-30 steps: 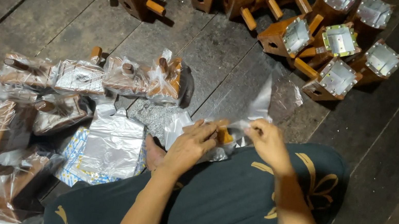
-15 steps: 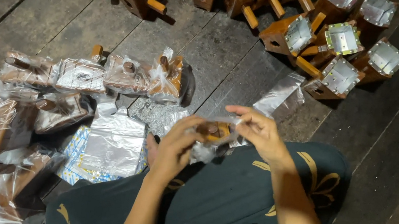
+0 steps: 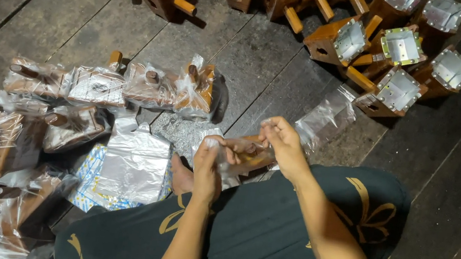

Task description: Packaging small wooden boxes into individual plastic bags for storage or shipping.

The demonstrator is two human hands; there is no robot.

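I sit on a dark plank floor with my legs in black cloth with gold patterns. My left hand [image 3: 210,166] and my right hand [image 3: 282,146] both grip a small brown wooden piece inside a clear plastic bag [image 3: 242,152], held just above my lap. The left hand pinches the bag's near end; the right hand holds its far end. A loose clear bag [image 3: 325,116] lies on the floor just beyond my right hand.
Several wooden boxes with metal-lined tops [image 3: 396,86] and wooden handles stand at the back. Several bagged wooden boxes [image 3: 167,87] lie in rows on the left. A stack of clear bags [image 3: 132,167] lies beside my bare foot [image 3: 180,176].
Both hands have lifted the bagged wooden piece off the floor toward my lap, and the bag is pulled further over the piece. The loose bag by the boxes stays put.
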